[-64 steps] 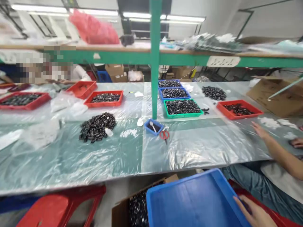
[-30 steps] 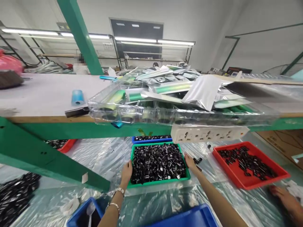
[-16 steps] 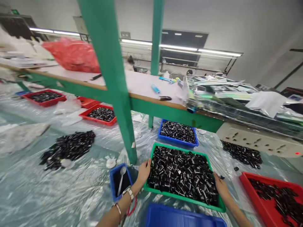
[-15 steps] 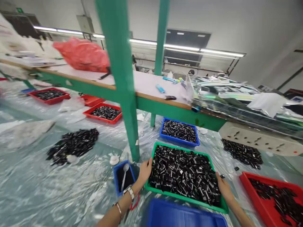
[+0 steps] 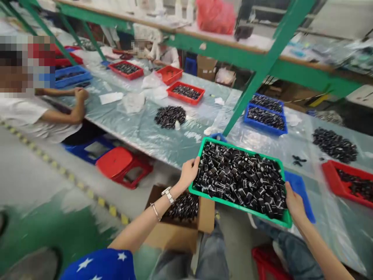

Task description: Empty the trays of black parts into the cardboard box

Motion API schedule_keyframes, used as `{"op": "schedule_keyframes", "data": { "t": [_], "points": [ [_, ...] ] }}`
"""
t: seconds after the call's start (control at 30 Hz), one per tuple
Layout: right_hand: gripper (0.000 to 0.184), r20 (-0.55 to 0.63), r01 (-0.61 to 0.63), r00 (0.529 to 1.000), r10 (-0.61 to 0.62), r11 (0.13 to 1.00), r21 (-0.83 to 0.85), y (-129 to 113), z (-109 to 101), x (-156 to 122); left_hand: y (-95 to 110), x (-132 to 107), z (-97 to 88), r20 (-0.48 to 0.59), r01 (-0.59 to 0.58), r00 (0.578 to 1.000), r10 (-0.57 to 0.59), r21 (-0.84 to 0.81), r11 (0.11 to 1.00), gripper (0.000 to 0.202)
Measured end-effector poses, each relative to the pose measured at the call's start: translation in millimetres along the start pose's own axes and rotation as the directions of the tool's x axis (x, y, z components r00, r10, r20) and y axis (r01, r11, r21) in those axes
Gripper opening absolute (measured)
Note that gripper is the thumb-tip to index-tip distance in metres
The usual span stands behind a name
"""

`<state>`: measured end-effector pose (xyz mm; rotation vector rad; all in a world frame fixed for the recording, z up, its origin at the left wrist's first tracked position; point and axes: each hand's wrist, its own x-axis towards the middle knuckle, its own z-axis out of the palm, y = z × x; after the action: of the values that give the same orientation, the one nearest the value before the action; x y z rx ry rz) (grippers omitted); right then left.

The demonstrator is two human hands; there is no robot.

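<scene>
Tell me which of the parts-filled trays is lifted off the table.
The green tray, gripped at its ends by the left hand and right hand, is held out past the table edge; the red and blue trays rest on the table.

A person's left hand (image 5: pixel 189 171) and right hand (image 5: pixel 294 202) grip opposite ends of a green tray (image 5: pixel 204 146) heaped with small black parts (image 5: pixel 241 177), held above a cardboard box (image 5: pixel 180 223) beside the plastic-covered table (image 5: pixel 140 128).

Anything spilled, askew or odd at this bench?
Yes. Loose black parts lie heaped on the plastic-covered table, outside any tray; another pile sits at right. The green tray, held by both hands, tilts.
</scene>
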<state>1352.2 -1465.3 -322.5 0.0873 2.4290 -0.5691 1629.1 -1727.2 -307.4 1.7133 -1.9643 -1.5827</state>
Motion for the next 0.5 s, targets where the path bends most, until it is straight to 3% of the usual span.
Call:
{"op": "schedule_keyframes", "data": {
  "t": [0.13, 0.27, 0.4, 0.5],
  "points": [
    [0.084, 0.09, -0.024, 0.996, 0.022, 0.999, 0.026, 24, 58, -80, -51, -73, -79.8, -0.08, 0.051, 0.996, -0.045, 0.066, 0.996, 0.053],
    [0.081, 0.226, 0.037, 0.973, -0.054, 0.996, 0.081, 43, 114, -147, -112, -146, -133.8, -0.182, 0.246, 0.958, -0.223, 0.115, 0.962, 0.056],
    [0.073, 0.413, -0.01, 0.91, -0.027, 0.996, 0.088, 77, 169, -194, -187, -203, -156.9, -0.29, 0.444, 0.865, -0.408, 0.068, 0.893, 0.061],
    [0.074, 0.49, -0.082, 0.871, 0.036, 0.994, 0.073, 124, 213, -207, -251, -230, -156.1, -0.235, 0.589, 0.78, -0.58, -0.035, 0.807, 0.066]
  ]
}}
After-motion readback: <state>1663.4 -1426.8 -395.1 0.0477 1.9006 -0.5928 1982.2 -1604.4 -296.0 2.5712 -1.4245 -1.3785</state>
